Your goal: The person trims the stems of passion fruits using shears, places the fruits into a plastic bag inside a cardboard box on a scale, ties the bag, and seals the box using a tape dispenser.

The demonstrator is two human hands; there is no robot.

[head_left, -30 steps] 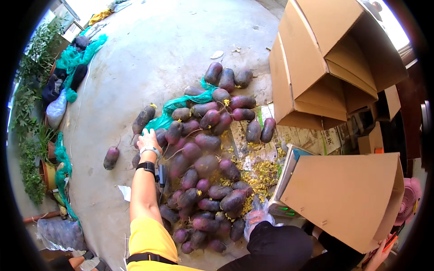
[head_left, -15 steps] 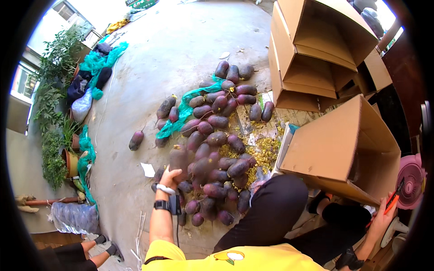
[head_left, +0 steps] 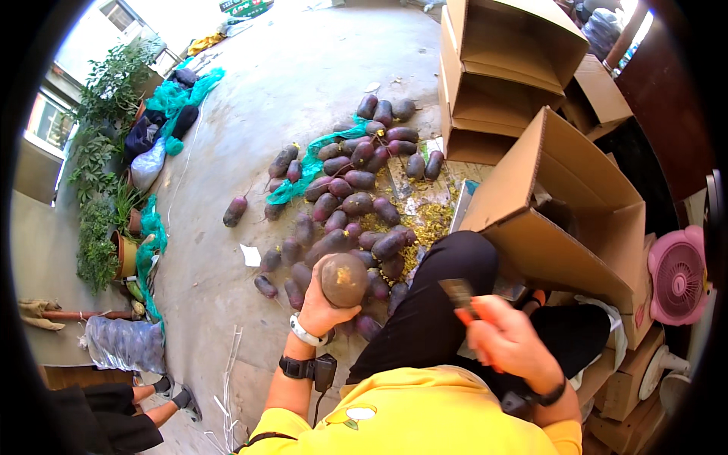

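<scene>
My left hand (head_left: 324, 309) is closed round a large purple radish (head_left: 343, 279), its rounded end facing up with a pale yellow-brown patch on it. In my right hand (head_left: 509, 337), over my lap, is an orange-handled knife (head_left: 459, 294); motion blurs its flat blade, which points up and left towards the radish without touching it. Beyond and below my left hand, a heap of purple radishes (head_left: 358, 203) covers the floor. Teal netting (head_left: 312, 163) winds along the heap's left side, and yellow leafy scraps (head_left: 431, 221) lie at its right.
An opened cardboard box (head_left: 523, 205) stands by my right knee, with stacked boxes (head_left: 504, 91) behind it. A pink fan (head_left: 677, 277) is at the far right. Potted plants (head_left: 106, 189) line the left wall. Another person's feet (head_left: 182, 400) show at the lower left, near white strips (head_left: 226, 406).
My left hand has brought the radish up from the heap, nearer to me. My right hand has swung in from the far right beside the box, bringing the orange-handled knife over my lap.
</scene>
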